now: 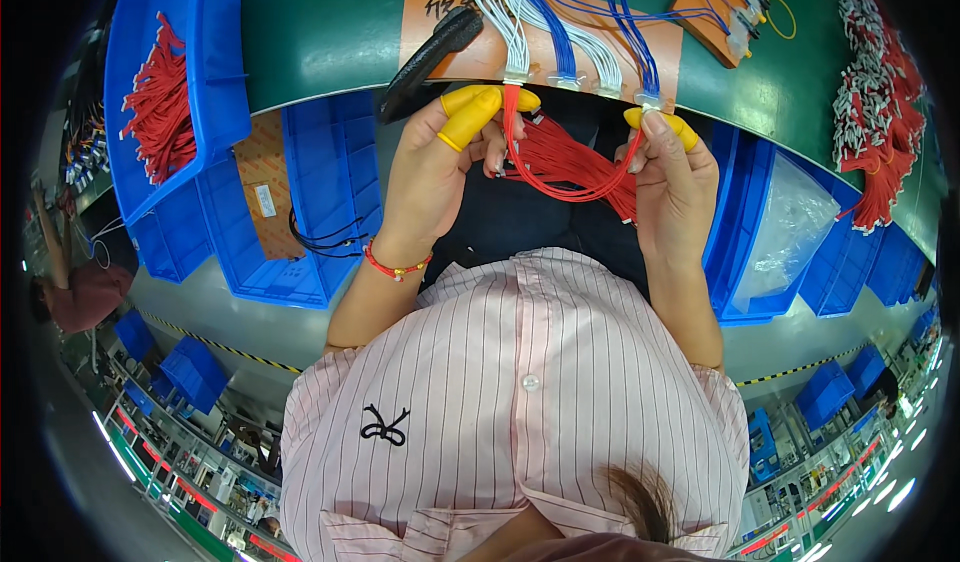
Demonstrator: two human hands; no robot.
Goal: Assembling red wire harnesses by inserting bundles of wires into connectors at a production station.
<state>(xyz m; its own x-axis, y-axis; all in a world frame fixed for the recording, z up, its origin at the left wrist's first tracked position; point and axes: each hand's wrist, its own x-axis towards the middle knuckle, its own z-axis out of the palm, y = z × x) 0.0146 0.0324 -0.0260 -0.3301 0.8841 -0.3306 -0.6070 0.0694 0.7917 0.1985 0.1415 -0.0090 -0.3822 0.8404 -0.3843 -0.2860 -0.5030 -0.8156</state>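
A red wire harness (575, 198) hangs in a loop between my two hands, with a white connector at each end. My left hand (440, 167), with yellow finger cots, pinches its left end just below the connector where white wires (497, 14) meet it. My right hand (678, 182), also with a yellow cot, grips the right end by the connector below the blue wires (632, 47). Both ends are at the edge of an orange board (425, 57). Whether the connectors are fully mated, I cannot tell. Behind the loop lies a bundle of red harnesses (565, 157).
A black handle-like object (432, 62) lies on the green table (320, 32). A blue bin (218, 72) with red wires (160, 112) stands left. Red harnesses with white connectors (880, 112) are piled right. Blue bins (835, 257) sit below the table; one contains clear plastic (790, 227).
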